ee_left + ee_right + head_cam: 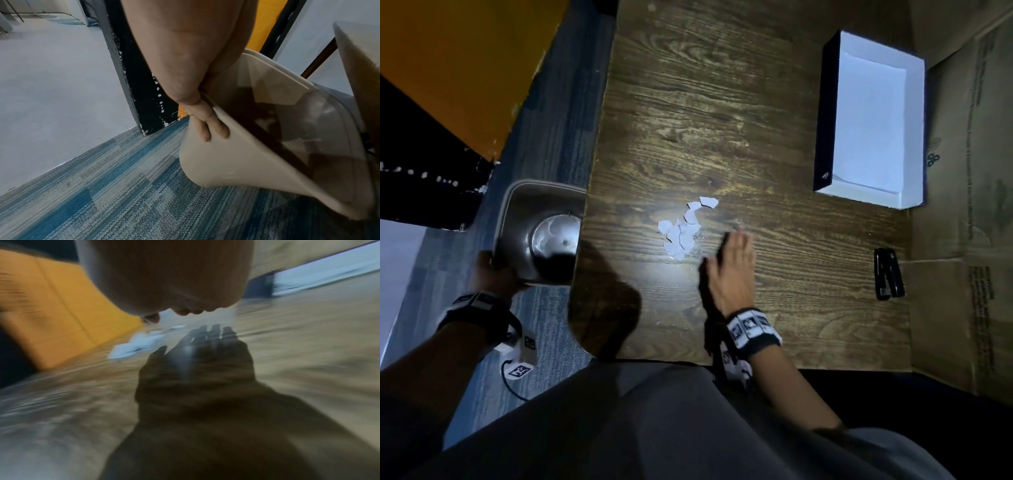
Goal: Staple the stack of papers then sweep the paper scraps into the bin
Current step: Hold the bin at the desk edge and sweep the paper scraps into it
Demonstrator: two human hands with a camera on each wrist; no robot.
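Observation:
Several white paper scraps [683, 230] lie in a small heap on the dark wooden table [722, 102]; the blurred right wrist view shows the scraps [135, 344] too. My right hand [732, 263] is flat with straight fingers, just right of the heap, above or on the tabletop. My left hand [493, 270] grips the rim of a beige bin [541, 219] held at the table's left edge. In the left wrist view my fingers [207, 126] curl over the bin's [236, 162] outer wall. The paper stack [869, 126] lies in a box at the back right.
A black stapler [888, 274] lies at the table's right edge. The dark-sided box [825, 120] holds the stack. Brown cardboard [962, 205] stands along the right side. Blue carpet [102, 186] lies under the bin; an orange panel [455, 61] is at the left.

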